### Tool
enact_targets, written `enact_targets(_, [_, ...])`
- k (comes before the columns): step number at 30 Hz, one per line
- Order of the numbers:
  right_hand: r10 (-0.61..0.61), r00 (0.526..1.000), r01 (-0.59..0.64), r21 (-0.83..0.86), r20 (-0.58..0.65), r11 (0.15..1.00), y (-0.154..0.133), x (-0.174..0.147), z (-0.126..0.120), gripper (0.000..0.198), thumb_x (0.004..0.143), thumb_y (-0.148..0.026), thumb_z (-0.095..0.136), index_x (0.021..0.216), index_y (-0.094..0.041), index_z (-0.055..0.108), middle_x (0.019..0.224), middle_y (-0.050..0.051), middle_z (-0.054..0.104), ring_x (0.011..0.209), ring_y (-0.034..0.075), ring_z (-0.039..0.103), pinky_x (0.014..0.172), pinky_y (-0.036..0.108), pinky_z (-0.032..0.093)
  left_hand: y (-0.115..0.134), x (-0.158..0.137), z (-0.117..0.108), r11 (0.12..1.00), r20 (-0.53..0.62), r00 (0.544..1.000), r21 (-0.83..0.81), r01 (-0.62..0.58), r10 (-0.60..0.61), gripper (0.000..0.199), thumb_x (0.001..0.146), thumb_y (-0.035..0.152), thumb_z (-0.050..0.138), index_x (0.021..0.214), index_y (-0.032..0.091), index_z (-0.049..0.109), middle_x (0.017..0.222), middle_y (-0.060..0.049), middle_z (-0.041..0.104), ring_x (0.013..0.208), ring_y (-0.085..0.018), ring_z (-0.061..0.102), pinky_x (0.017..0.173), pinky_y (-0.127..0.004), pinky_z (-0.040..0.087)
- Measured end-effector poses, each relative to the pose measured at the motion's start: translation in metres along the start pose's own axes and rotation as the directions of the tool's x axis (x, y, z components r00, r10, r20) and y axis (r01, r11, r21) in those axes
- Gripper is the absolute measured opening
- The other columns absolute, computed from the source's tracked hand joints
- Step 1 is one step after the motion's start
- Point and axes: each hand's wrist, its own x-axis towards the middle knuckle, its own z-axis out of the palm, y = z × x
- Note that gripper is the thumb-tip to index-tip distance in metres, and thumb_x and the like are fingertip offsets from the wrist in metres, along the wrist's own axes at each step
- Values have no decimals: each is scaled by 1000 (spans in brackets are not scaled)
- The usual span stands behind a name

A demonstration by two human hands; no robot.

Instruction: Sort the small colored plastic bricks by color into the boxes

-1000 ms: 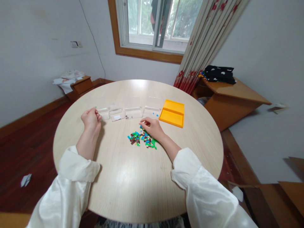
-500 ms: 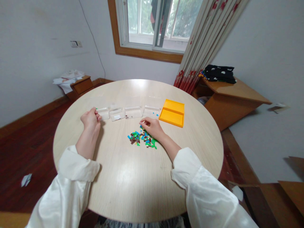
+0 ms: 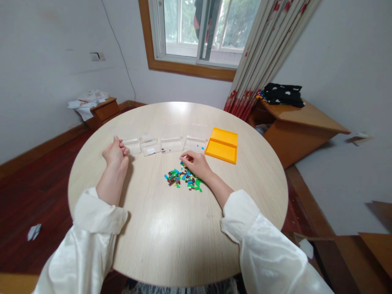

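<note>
Left of the row of clear plastic boxes, my left hand is raised beside the leftmost box. Its fingers are curled, and whatever they hold, if anything, is hidden. My right hand hovers at the far side of a pile of small toy building bricks, thumb and fingertips pinched together. I cannot make out what is between them. The bricks are green, blue, brown and some yellow. A few blue pieces lie in the rightmost clear box, and a small brown one in the clear box left of it.
An open yellow case lies right of the clear boxes. Another clear box has a white patch in it. All stand on a round wooden table. Beyond are a window, a curtain and a wooden cabinet with dark cloth.
My left hand has shifted slightly left and turned, its thumb pointing up more. The green piece at its fingertips no longer shows there. My right hand has stayed at the pile.
</note>
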Motion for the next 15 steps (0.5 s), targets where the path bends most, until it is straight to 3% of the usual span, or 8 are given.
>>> enact_targets(4, [-6,1000,6,-8,-15,1000,0,0,0,11,79,-22,59,80,-17,68,62,-1,64,56,10,56,60,21,43,-2,3,0,999,-14,999,-33,38,-39,20,82,19,57,64,16,52,50,5,38,39,-3,28,33,-14,26])
enact_targets(9, [-15,1000,15,-9,-13,1000,1,0,0,11,79,-22,59,81,-16,68,62,0,64,57,10,56,60,20,42,-3,6,0,996,-8,999,-74,45,-46,24,80,12,58,59,16,47,53,4,43,40,-3,33,40,-16,35])
enact_targets(15, [-6,1000,6,-18,-6,1000,1,0,-1,10,80,-22,59,80,-17,68,62,-1,64,57,10,56,60,21,43,-10,16,-4,999,-19,999,-17,42,-42,29,84,18,55,59,17,41,55,3,44,42,-4,36,47,-18,42])
